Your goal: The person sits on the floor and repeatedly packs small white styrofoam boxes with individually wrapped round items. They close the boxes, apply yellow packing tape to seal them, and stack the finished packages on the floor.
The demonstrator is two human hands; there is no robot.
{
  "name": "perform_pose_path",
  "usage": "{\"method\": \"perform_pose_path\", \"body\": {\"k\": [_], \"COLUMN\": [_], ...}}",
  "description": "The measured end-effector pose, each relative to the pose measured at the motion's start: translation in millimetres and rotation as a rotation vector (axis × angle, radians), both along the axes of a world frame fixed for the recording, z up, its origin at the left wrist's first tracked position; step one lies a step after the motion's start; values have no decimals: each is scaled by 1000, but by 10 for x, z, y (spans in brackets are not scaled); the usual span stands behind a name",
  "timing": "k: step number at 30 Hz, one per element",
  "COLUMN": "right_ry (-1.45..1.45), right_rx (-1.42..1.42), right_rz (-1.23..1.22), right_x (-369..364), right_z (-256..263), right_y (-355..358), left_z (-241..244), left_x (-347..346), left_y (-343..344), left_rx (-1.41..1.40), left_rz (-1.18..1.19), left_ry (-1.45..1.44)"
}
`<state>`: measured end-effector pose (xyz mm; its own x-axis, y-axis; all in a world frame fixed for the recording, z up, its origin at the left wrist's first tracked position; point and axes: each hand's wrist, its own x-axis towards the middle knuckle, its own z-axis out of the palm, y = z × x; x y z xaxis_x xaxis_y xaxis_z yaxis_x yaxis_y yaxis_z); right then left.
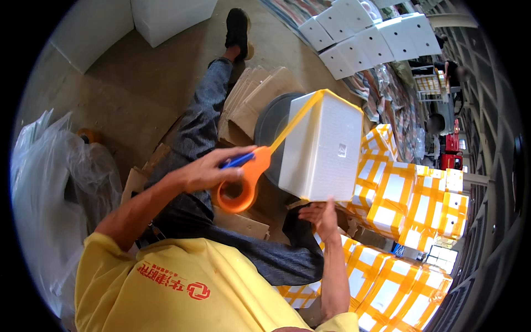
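Observation:
My left hand [211, 168] grips the blue handle of an orange tape dispenser [244, 182]. Yellow tape [296, 122] stretches tautly from it to the upper edge of a white foam box [338, 143]. Tape also runs along the box's top and right edges. The box stands tilted over a round grey surface [267, 133], perhaps a stool or lid. Under the box's near edge, my right hand [322, 218] rests with its fingers spread, touching that edge; part of the palm's contact is hidden.
Foam boxes bound with yellow tape [392, 191] are stacked at right. Flattened cardboard [259, 95] lies beyond my leg. Clear plastic sheeting [45, 186] is at left, near a tape roll [89, 135]. White foam boxes [365, 45] stand at the upper right; a person works far off.

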<state>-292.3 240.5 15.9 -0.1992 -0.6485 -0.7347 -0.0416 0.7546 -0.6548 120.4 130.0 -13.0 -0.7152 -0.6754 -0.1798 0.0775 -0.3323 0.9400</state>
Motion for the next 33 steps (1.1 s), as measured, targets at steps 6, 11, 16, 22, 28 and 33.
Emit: {"method": "perform_pose_path", "body": {"k": [6, 11, 16, 22, 28, 33], "right_ry": [1162, 1236, 1262, 1366, 1329, 1287], "right_rx": [-1011, -932, -880, -786, -790, -757], "right_rz": [837, 1072, 804, 621, 600, 564], "right_x": [501, 247, 628, 971, 897, 874], "right_z": [431, 204, -58, -130, -90, 2], "right_y": [-365, -1147, -1238, -1298, -1384, -1348], "left_z": [-131, -223, -291, -235, -283, -43], "left_x": [-300, -471, -360, -140, -551, -635], "left_y": [-463, -452, -308, 193, -282, -564], "left_rx": [39, -5, 92, 59, -33, -5], "left_rz": [-27, -41, 54, -102, -249, -406], "left_ry": [-11, 4, 48, -31, 11, -163]}}
